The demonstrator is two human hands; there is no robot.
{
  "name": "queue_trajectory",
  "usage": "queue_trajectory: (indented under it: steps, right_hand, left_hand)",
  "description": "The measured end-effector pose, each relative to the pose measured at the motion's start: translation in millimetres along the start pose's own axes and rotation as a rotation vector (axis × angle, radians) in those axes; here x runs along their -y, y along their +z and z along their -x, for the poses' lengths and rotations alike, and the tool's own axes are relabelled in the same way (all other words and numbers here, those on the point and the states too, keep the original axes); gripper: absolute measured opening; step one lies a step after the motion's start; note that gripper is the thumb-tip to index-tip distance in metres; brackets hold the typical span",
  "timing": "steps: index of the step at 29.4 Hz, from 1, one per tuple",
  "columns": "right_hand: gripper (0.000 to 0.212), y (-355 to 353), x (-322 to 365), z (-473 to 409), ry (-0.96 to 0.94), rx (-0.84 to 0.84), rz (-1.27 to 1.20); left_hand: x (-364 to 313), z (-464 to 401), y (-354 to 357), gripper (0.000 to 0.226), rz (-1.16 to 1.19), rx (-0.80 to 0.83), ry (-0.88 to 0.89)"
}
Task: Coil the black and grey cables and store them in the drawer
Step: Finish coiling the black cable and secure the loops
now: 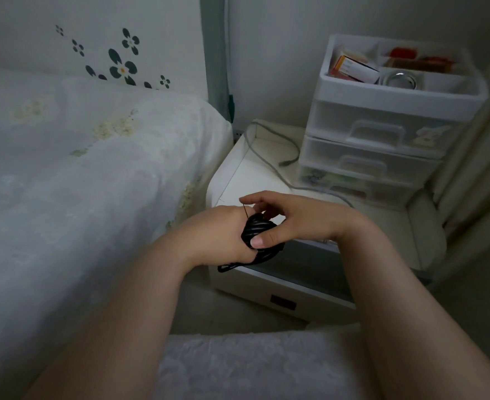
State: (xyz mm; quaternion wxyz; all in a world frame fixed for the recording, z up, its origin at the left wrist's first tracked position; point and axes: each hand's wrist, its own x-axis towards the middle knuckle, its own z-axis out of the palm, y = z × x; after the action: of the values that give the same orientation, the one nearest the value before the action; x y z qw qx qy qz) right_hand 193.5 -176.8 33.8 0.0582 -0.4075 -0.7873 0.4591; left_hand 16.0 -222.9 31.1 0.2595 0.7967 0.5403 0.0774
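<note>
Both hands grip the black coil (256,235): left hand (218,235) at nine o'clock, right hand (284,217) at two; the grey cable (269,145) lies at twelve.

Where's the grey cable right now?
In the head view, right of centre: the grey cable lies loose on the white bedside table, just left of the plastic drawer unit, untouched.

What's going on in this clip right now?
A person sits beside a bed, winding a black cable into a tight bundle. The left hand grips the coil while the right hand pinches it from above, thumb pressed on the loops; one loop dangles below. A grey cable lies loose and uncoiled on the white nightstand, next to a plastic drawer unit. The nightstand's drawer looks open under the hands.
</note>
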Motion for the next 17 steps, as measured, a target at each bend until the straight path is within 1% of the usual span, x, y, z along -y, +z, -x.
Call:
queue_trajectory:
  steps: [2,4,6,9,11,13,15,17]
  right_hand:
    - [0.073,0.2,0.4,-1.1,0.001,0.025,-0.011]
    - [0.069,0.5,0.8,-1.1,-0.019,0.0,-0.02]
    - [0.065,1.1,0.1,-1.2,-0.041,-0.023,-0.044]
    - [0.064,3.3,-2.7,-0.7,-0.078,-0.067,-0.115]
    - [0.059,5.1,-1.9,0.1,-0.109,-0.135,-0.208]
    - [0.052,7.7,0.8,-0.4,-0.16,-0.234,-0.225]
    - [0.044,11.8,3.8,-3.4,-0.218,-0.324,-0.2]
    - [0.037,16.5,6.5,-6.0,-0.258,-0.383,-0.262]
  left_hand:
    - [1.9,-1.1,1.9,0.026,-0.003,0.002,0.0]
    - [3.9,-3.2,2.0,0.027,0.036,-0.009,-0.009]
    - [5.0,-4.5,1.4,0.023,0.062,-0.015,-0.01]
    - [3.3,-5.2,0.3,0.019,0.077,-0.036,-0.01]
    - [3.3,-6.4,-2.1,0.013,0.136,-0.068,-0.006]
    - [5.5,-8.6,-5.3,0.009,0.21,-0.082,-0.008]
    - [8.4,-10.7,-7.0,0.011,0.246,-0.076,-0.005]
    - [11.9,-11.9,-7.1,0.012,0.289,-0.076,-0.021]
